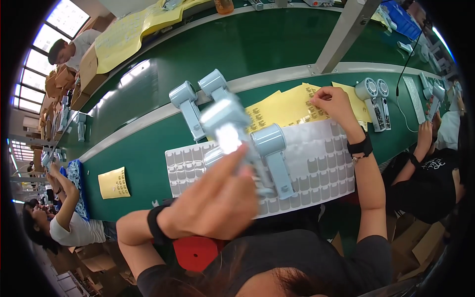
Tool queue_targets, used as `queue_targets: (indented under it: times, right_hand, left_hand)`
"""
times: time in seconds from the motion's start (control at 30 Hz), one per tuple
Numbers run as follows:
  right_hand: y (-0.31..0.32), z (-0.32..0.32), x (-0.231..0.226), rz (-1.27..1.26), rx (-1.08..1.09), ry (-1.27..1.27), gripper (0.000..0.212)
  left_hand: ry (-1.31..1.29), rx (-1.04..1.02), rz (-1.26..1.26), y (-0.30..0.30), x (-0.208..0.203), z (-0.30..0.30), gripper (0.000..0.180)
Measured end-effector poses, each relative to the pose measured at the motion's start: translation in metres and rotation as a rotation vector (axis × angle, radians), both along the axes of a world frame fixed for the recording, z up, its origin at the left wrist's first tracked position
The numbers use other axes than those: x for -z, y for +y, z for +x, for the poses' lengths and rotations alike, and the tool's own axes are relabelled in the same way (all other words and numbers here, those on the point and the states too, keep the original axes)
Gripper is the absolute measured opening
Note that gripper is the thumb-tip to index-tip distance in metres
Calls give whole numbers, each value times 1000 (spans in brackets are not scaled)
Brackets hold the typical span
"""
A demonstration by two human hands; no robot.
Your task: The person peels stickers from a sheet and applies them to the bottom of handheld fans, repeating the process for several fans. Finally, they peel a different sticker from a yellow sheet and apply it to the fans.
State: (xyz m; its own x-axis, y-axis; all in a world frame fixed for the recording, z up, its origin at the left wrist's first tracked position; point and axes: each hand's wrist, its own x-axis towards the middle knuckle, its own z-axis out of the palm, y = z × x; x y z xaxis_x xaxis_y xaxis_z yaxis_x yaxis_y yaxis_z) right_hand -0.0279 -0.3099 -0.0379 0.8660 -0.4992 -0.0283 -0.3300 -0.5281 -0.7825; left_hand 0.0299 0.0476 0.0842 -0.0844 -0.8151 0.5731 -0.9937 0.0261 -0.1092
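Blue bin (85,210) at far left is filled with small pale parts; in the blue crate (406,24) at upper right, loose items are held, too small to identify. Pale-blue device (228,119) is grasped in the left hand (213,198), tilted above the grey-label sheet (319,143), motion-blurred: drum-shaped head, slim handle, bright highlight. A second device (279,163) is laid on that sheet, just to the right; two matching units (190,111) are set behind. Right hand (339,106) is placed at the yellow sheet (284,105), thumb and fingertips drawn together; whether anything is pinched cannot be told. Dark marks are printed in clusters on the yellow sheet, unreadable; white lettering is carried on a neighbour's black shirt (420,193)
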Motion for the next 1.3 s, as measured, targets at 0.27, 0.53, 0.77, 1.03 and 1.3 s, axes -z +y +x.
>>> queue_targets:
  times: [0.27, 0.53, 0.77, 1.03, 1.3]
  right_hand:
    - [-3, -25, -18, 501, -58, -115, 17]
    - [13, -85, -54, 574, -103, -239, 14]
    - [57, -151, -53, 893, -141, 64, 10]
    - [67, -150, -46, 678, -160, 124, 12]
    - [86, -150, -57, -210, -306, -186, 12]
  left_hand:
    - [-315, 127, 94, -109, 72, -105, 21]
    - [21, 90, 377, -109, 76, -97, 31]
    - [91, -41, 522, -87, 48, -52, 48]
    - [181, -50, 520, -85, 53, -52, 47]
    - [232, -47, 485, -80, 62, -56, 45]
